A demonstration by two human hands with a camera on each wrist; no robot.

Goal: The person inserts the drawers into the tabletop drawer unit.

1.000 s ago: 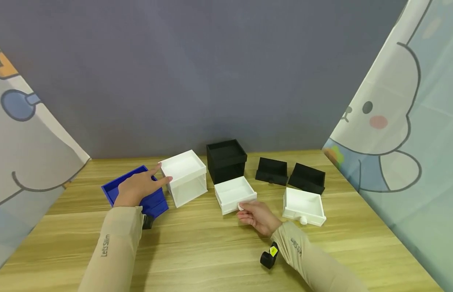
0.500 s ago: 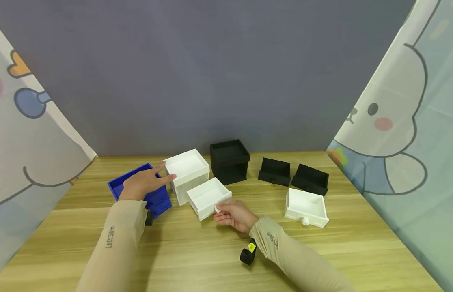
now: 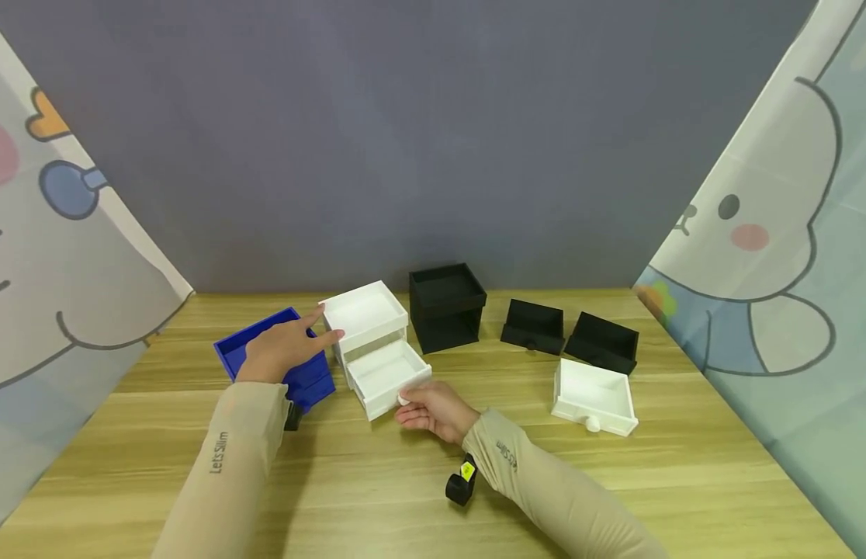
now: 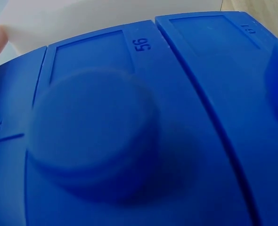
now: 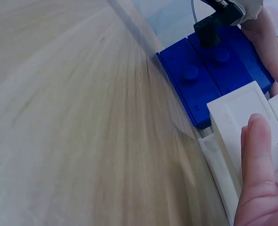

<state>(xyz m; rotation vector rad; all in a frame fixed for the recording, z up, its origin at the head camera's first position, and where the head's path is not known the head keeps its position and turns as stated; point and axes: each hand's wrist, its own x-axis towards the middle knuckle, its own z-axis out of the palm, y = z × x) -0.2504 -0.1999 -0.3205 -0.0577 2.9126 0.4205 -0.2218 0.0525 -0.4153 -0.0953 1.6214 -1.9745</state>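
Right-hand grip: closed, pinching the round knob of a white drawer. The drawer's rear end sits at the lower opening of the white cabinet; most of the drawer projects forward above the bench. Left-hand grip: open, forefinger and thumb extended apart against the cabinet's left edge. Markings: left sleeve printed "Let's Slim"; right sleeve bears similar lettering. The blue unit, below the left hand, is engraved "56" on one panel; a second number reads 61 or 19, depending on orientation; a third, at left, is unclear. The yellow wrist label is illegible.
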